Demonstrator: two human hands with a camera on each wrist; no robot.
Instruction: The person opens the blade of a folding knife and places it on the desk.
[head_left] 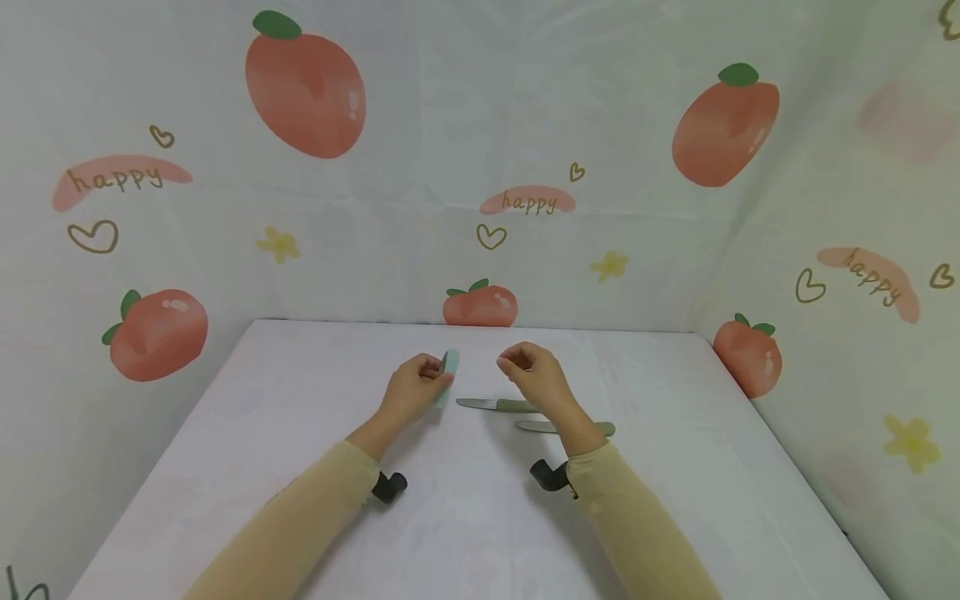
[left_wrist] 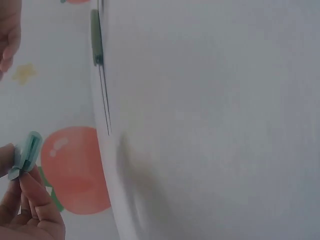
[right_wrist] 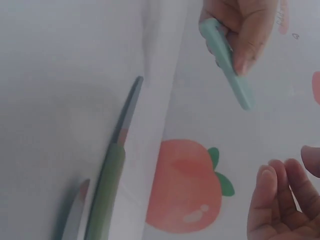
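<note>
**Left hand holds a small green sheath above the table**

The left hand (head_left: 411,389) has its grip closed around a pale green sheath (head_left: 449,367), pinching it between thumb and fingers, up in the air over the table (head_left: 247,433). The right hand (head_left: 534,372) is close by, with fingers loosely curled and nothing in its grip. Below the right hand, two knives lie flat on the table. The far knife (head_left: 497,405) has a green handle. The near knife (head_left: 561,427) lies just beside it. Behind the table hangs a cloth (head_left: 420,150) with red fruit pictures.

Mint-green sheath (head_left: 449,367), olive-handled knives (head_left: 498,406), peach-print backdrop (head_left: 480,167)
</note>
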